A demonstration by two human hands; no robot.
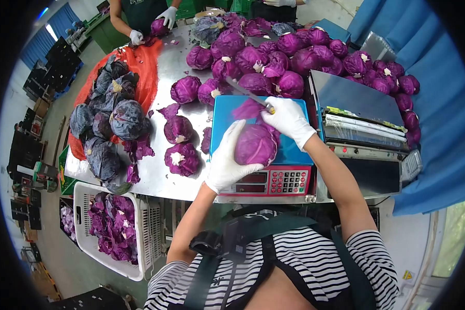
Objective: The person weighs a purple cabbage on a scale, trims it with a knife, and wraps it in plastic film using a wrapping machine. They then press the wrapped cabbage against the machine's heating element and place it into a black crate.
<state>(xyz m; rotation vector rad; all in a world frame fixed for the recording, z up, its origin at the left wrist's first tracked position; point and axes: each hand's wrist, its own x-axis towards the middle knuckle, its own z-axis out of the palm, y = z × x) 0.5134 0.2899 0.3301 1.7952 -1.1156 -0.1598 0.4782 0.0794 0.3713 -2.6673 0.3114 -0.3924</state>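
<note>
A purple cabbage (254, 146) is held over the blue top of a scale (299, 155). My left hand (226, 157), in a white glove, wraps round its left and lower side. My right hand (287, 120), also gloved, grips a knife (247, 92) whose blade points up and left. Between the blade and the cabbage a loose purple leaf (246, 109) shows, slightly blurred. The scale's red keypad panel (266, 182) faces me. Left of the scale, two cabbages (182, 159) sit one behind the other on the metal table (160, 181).
Many purple cabbages (250, 59) are piled behind the scale. Dark unpeeled cabbages (126, 120) lie on red netting (147, 64) at left. A wrapping machine (361, 111) stands at right, a white crate (144, 232) of leaves below left. Two co-workers (142, 15) stand across the table.
</note>
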